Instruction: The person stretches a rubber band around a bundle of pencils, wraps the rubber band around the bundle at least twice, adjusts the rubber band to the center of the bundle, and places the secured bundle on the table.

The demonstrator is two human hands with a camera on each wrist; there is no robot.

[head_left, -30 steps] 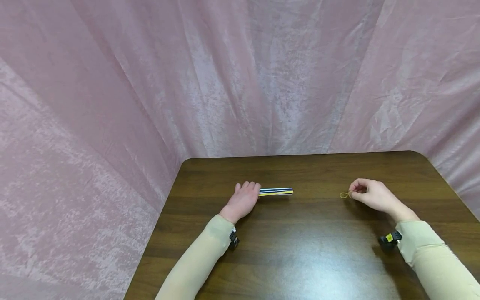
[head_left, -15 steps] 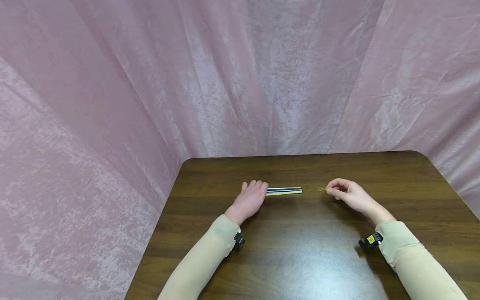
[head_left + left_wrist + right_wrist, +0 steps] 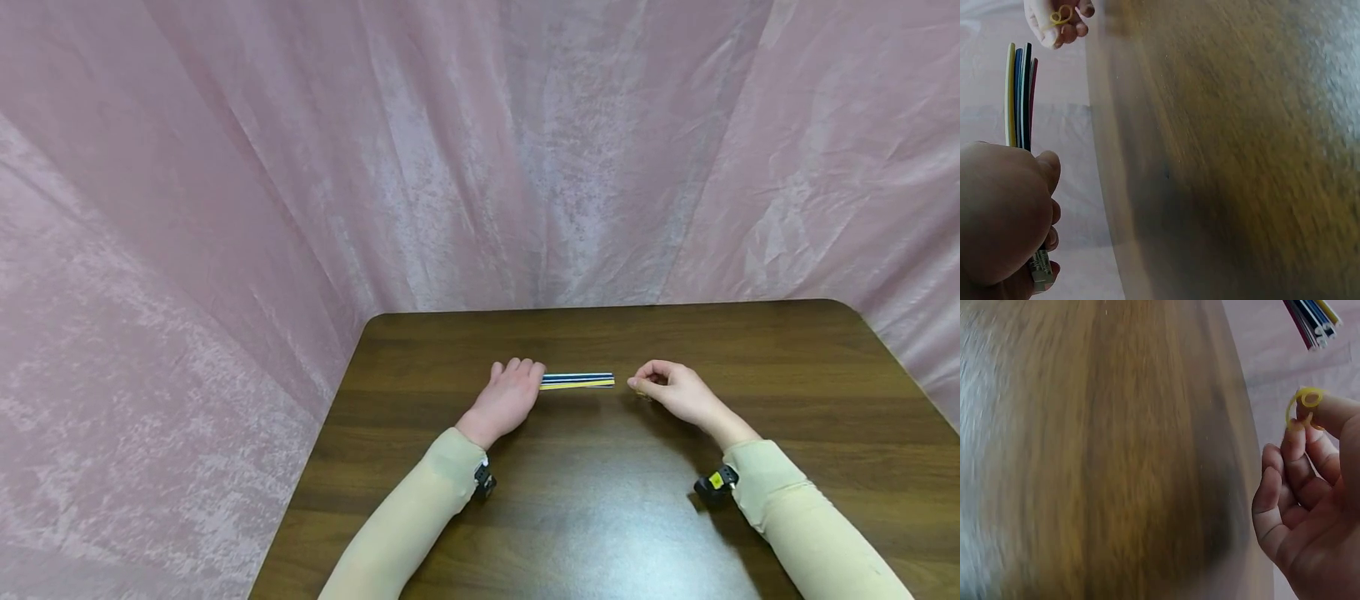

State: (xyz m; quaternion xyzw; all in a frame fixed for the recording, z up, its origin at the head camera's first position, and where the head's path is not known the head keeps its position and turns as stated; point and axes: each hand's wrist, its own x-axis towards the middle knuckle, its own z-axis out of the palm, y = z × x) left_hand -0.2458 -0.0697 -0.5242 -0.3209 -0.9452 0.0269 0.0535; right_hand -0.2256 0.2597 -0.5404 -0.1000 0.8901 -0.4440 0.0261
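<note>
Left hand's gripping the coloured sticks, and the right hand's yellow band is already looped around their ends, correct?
Not quite: the yellow band isn't around the coloured sticks. The right wrist view shows it pinched in the right hand, apart from them. The left hand does grip the sticks.

Item 1: bundle of slim rods (image 3: pixel 577 382), mixed cols. (yellow, blue, black, red, pale), packed lengthwise, tips slightly uneven. Metal bands (image 3: pixel 1040 269) show at opp. end, past the grip of your L hand (image 3: pixel 506 396). Pose: approx. horiz., roughly parallel to far edge of table (image 3: pixel 600 467), over it; free end approx. midway btwn the far corners, pointing twd right edge.

Item 2: thin yellow band (image 3: pixel 1303 394), slack, twisted into small loops, pinched btwn thumb & fingertip of your R hand (image 3: pixel 678 394). Posn: just beyond rods' free end, on right-edge side, apart from them; mostly hidden by your fingers in head view.
</note>
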